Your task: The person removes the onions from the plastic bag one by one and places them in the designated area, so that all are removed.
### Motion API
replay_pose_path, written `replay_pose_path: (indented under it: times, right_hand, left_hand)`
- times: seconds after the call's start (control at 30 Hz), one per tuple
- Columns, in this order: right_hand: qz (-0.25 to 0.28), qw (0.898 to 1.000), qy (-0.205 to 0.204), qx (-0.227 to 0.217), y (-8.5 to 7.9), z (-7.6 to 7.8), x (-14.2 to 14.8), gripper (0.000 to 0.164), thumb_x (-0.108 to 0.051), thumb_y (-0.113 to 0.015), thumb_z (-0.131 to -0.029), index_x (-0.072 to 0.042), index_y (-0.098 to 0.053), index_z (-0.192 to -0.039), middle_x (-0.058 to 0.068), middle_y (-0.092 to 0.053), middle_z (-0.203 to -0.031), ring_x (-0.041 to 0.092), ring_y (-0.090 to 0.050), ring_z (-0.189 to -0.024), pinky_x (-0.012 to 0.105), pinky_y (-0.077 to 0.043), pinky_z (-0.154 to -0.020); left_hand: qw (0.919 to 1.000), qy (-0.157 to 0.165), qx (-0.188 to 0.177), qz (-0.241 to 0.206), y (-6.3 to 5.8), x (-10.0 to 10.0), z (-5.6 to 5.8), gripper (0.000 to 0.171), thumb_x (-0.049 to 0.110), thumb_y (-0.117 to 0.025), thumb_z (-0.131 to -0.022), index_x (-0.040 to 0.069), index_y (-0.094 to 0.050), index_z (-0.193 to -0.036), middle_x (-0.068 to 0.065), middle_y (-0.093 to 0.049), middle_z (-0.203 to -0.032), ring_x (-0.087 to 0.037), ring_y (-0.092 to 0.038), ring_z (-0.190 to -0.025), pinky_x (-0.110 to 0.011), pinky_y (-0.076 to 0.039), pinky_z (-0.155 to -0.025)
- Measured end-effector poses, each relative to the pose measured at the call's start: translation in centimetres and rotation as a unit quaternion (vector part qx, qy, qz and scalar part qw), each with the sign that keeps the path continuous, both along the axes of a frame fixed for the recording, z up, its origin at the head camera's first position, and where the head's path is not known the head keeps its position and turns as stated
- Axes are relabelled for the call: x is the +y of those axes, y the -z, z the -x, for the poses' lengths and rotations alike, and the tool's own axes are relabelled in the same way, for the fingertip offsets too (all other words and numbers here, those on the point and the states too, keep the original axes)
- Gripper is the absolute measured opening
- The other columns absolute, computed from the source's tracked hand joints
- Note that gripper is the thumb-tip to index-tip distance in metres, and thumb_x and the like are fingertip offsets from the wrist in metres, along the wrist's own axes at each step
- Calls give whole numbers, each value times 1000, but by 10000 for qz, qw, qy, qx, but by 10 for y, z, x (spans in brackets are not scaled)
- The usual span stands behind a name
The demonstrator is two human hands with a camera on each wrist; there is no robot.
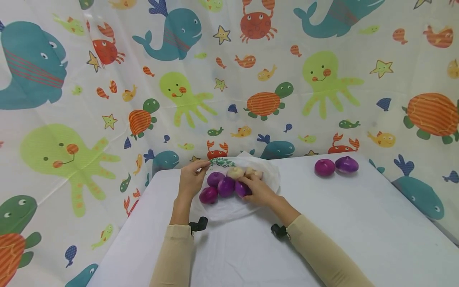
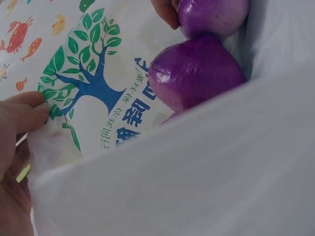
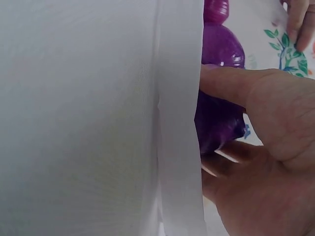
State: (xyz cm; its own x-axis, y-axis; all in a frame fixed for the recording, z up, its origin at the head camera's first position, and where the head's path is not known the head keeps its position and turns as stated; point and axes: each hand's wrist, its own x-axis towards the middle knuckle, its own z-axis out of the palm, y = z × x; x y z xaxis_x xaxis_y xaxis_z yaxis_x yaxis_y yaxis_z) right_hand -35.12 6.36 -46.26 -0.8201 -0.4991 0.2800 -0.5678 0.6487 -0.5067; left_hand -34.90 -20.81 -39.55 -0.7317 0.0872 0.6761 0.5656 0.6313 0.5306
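Note:
My left hand (image 1: 191, 179) pinches the edge of a white plastic bag (image 1: 226, 213) at its left side. A green-leaved tree and blue lettering are printed on the bag in the left wrist view. My right hand (image 1: 259, 189) holds a purple onion (image 1: 242, 189) over the bag, thumb on one side and fingers round the other. Left of it are a second purple onion (image 1: 226, 187), another purple one (image 1: 215, 179) and a redder onion (image 1: 208, 195). Behind them sit a pale onion (image 1: 235, 172) and another pale bulb (image 1: 255, 172), partly hidden by my right hand.
Toward the back right of the white table (image 1: 358, 223), a reddish-purple onion (image 1: 324, 168) and a purple onion (image 1: 346, 164) lie side by side. A curtain (image 1: 229, 59) printed with sea animals hangs behind the table. Bag plastic (image 3: 98, 118) blocks much of the right wrist view.

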Motion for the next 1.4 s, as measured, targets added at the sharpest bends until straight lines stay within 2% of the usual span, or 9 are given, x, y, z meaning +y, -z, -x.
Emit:
replay_pose_path:
  times: [0.23,0.47,0.87,1.2,1.4]
  right_hand:
    - [58,9996,-124,231,-1,0,1,70,-17,-88,-84,-15,-58,-148,22,-52,-150,35,-54,-133,55,-45,-116]
    - [239,9990,69,361,-8,-2,0,71,-28,-88,-84,-21,-59,-148,17,-52,-147,34,-55,-129,53,-49,-112]
    - [609,9946,-67,842,-18,-7,4,65,-30,-83,-85,-19,-61,-146,13,-55,-139,31,-56,-123,50,-54,-106]
    - [454,9964,-203,693,-29,-10,8,72,-36,-82,-87,-21,-55,-152,13,-56,-141,31,-58,-124,51,-55,-105]
    - [629,9949,-358,701,-36,-10,12,71,-34,-86,-84,-13,-57,-146,8,-61,-144,27,-58,-132,46,-53,-111]
  left_hand:
    - [10000,1,37,-4,0,0,0,18,0,-70,-97,5,-80,-112,-10,-79,-110,-26,-74,-102,-44,-66,-79]
    - [10000,-51,22,75,1,-1,2,19,1,-71,-97,7,-80,-113,-9,-79,-110,-26,-74,-103,-42,-66,-80]
    - [10000,-76,-3,40,1,-2,2,20,3,-70,-98,8,-80,-114,-9,-79,-111,-26,-74,-104,-43,-65,-84]
    - [9999,-103,-91,49,1,-3,2,20,3,-70,-98,9,-80,-114,-8,-79,-112,-24,-74,-105,-41,-65,-85]
    - [9999,-83,-120,26,1,-3,2,19,5,-70,-99,9,-80,-114,-8,-79,-112,-24,-74,-106,-41,-65,-87]
